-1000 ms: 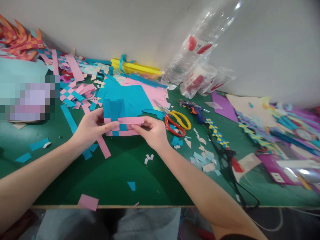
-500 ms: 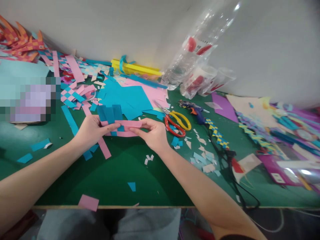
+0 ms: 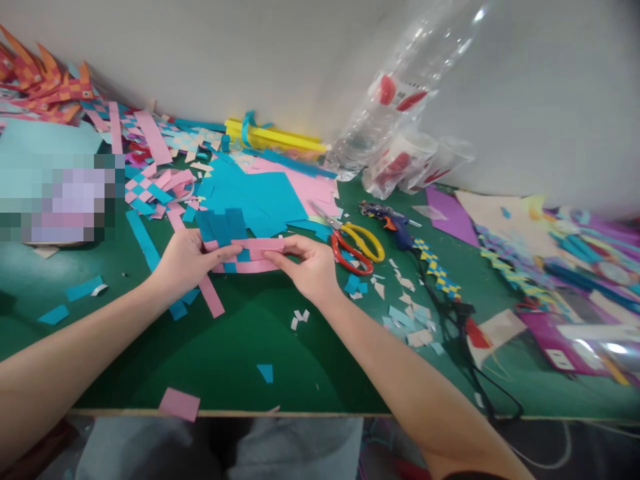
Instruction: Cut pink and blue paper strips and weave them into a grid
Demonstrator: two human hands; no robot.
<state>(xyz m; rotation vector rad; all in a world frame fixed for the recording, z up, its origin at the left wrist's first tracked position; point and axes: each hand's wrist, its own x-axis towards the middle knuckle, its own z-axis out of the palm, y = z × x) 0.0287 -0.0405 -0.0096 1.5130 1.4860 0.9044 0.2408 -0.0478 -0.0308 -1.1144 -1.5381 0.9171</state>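
Above the green table, both hands hold a piece of woven paper strips point(image 3: 225, 230), with blue strips standing upright through pink ones that run sideways. My left hand point(image 3: 187, 261) pinches the woven part at its left, thumb lying across the front. At the other end my right hand point(image 3: 311, 265) grips the loose ends of the pink strips point(image 3: 260, 255) between thumb and fingers. A pink strip point(image 3: 211, 297) and a blue strip point(image 3: 143, 239) lie on the table by my left hand. Scissors with red and yellow handles point(image 3: 357, 243) rest just beyond my right hand.
Blue paper sheets point(image 3: 255, 193) lie behind the hands. A glue gun point(image 3: 393, 223) with a black cord and wrapped plastic cups point(image 3: 400, 160) are to the right. Paper scraps point(image 3: 410, 320) dot the green table point(image 3: 215, 373). Orange woven paper pieces point(image 3: 45, 83) are piled far left.
The whole view has shifted slightly, so everything appears a little further right. Both hands keep their hold on the woven paper, with hardly any other movement.
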